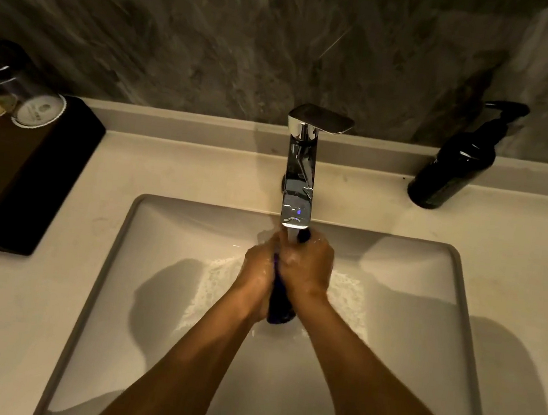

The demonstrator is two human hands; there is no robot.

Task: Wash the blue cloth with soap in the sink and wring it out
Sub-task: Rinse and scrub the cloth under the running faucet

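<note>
A: Status on the blue cloth (281, 298)?

B: Bunched into a dark roll, held over the middle of the sink (173, 229), right under the faucet (300, 176) spout. Water is running onto its top end. Probably held there so the stream soaks through and runoff drains straight down.

A: Hands?

B: Left hand (259, 269) is wrapped closed on the cloth from the 9 o'clock side. Right hand (308, 266) is clamped closed on it from 3 o'clock. They meet around the roll; the cloth's lower end sticks out below them toward 6 o'clock.

A: Wringing or washing?

B: Can't tell for sure. The opposed grip suits twisting, but with water running it reads more like rinsing or scrubbing. Foam (215, 283) lies in the basin on both sides of the hands, so soap looks applied.

A: Soap source?

B: Dark pump bottle (453, 167) on the counter at 2 o'clock, well apart from the hands. Black tray (41, 178) with jars at 9 to 10 o'clock.
</note>
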